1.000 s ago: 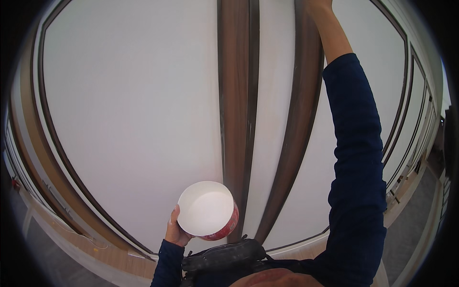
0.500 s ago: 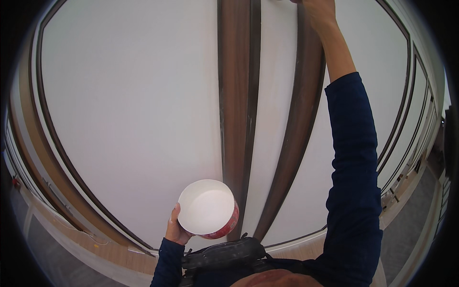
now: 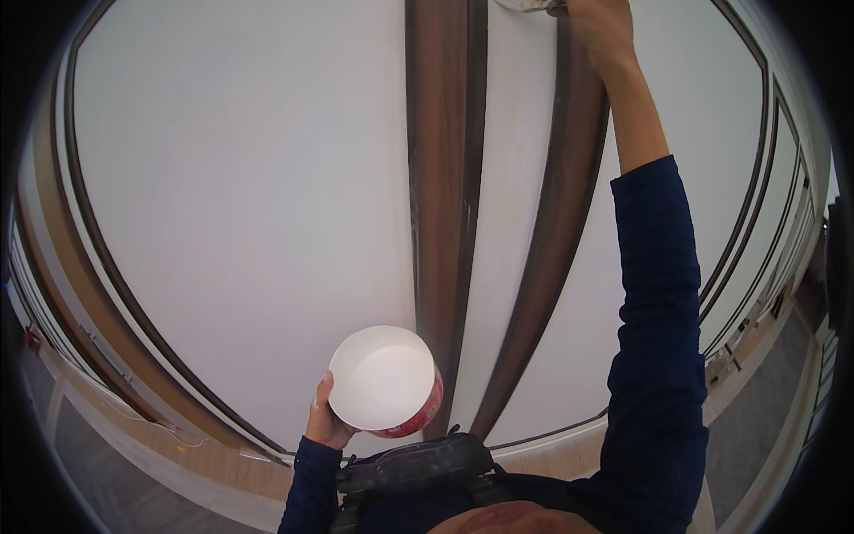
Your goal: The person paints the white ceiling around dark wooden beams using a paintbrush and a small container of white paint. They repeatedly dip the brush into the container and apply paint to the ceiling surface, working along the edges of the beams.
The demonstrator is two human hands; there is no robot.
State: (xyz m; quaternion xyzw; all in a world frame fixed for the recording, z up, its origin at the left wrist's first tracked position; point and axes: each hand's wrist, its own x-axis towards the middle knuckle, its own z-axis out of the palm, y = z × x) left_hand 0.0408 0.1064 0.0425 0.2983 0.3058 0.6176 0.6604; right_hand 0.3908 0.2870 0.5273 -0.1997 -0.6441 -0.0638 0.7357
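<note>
Low in the view, my left hand (image 3: 327, 420) grips the left side of a round paper tub (image 3: 429, 411), white inside with a red printed outside. Its mouth tilts towards me, and its inside looks white throughout; I cannot tell how much it holds. High up, my right hand (image 3: 607, 31) is closed on a whitish, smeared tool (image 3: 527, 4), probably a paintbrush, cut off by the top edge. The tool lies over a narrow white strip (image 3: 514, 151) between two dark brown wooden uprights (image 3: 440, 178), with the hand in front of the right upright (image 3: 569, 169).
Large white panels (image 3: 240, 196) edged with dark trim stand on both sides of the uprights. A black bag (image 3: 414, 465) is strapped at my front. Below, a pale wooden floor strip (image 3: 227, 472) borders grey flooring (image 3: 116, 463), and a thin cable (image 3: 182, 440) lies at the left.
My right hand has come slightly down, bringing more of the smeared tool into view. My left hand and the tub have shifted a little up and left.
</note>
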